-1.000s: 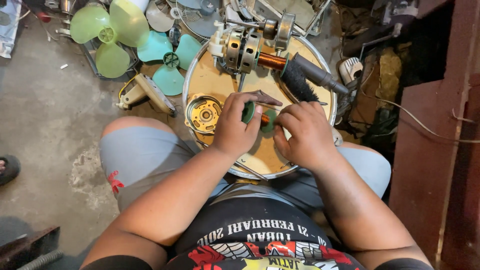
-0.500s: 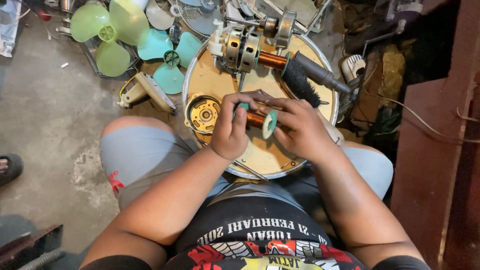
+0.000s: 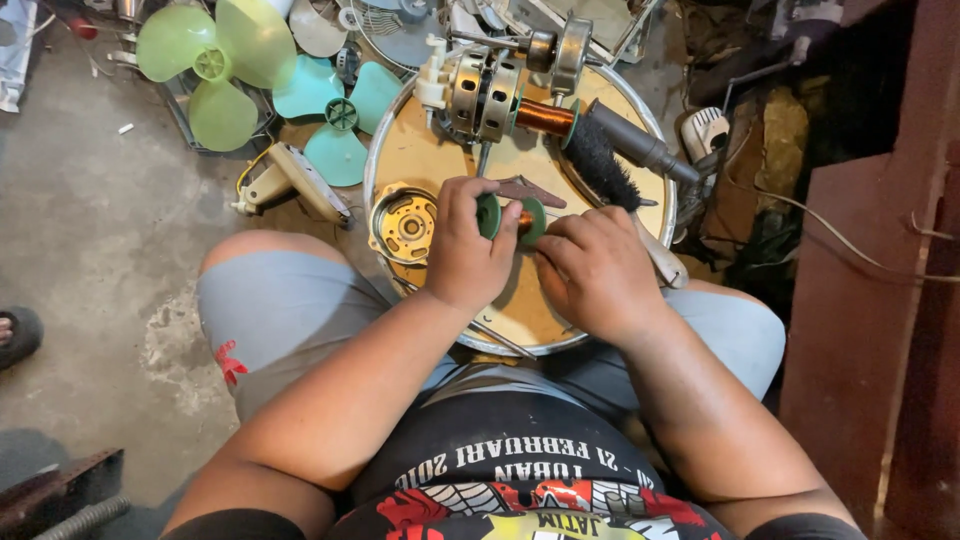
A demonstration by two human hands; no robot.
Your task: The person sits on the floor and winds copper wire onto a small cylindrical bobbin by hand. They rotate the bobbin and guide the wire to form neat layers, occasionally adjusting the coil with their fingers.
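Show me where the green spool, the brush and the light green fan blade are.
green spool [image 3: 534, 218]: head view, on its right flange, between the hands.
brush [image 3: 598, 160]: head view, on the black bristles.
light green fan blade [image 3: 212, 65]: head view, on its hub.

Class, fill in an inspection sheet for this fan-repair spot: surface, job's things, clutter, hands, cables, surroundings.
Surface: round wooden board in a metal rim, on the person's lap.
Job's things: green spool of copper wire, held between both hands.
Clutter: fan motor, second copper spool, black brush, motor housing.
Hands: left hand and right hand both grip the spool.
Cables: thin cable at right.
Surroundings: green fan blades, teal fan blades, concrete floor.
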